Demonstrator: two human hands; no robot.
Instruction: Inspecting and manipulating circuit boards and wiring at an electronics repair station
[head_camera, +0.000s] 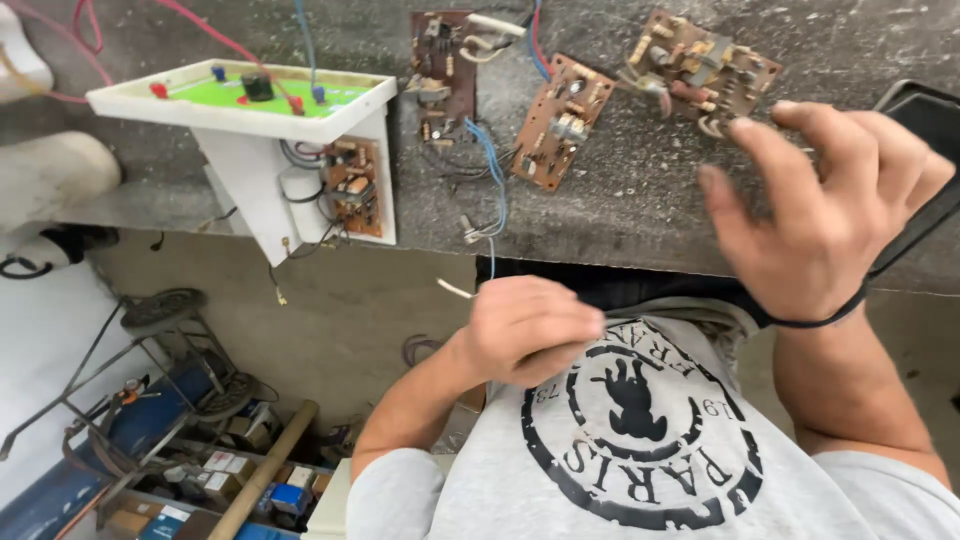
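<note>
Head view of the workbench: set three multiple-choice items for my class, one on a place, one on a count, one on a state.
1. Where does the white box stand?
A. Left of the loose brown boards
B. Right of them
C. On the floor

2. How many loose brown boards lie on the bench?
A. One
B. Three
C. Six

3. How is the left hand?
A. Flat and open
B. Closed in a fist
C. Out of view

Answers: 1 A, the box sits at the bench's left end. 2 B, three lie side by side along the top. 3 B, its fingers are curled in.
</note>
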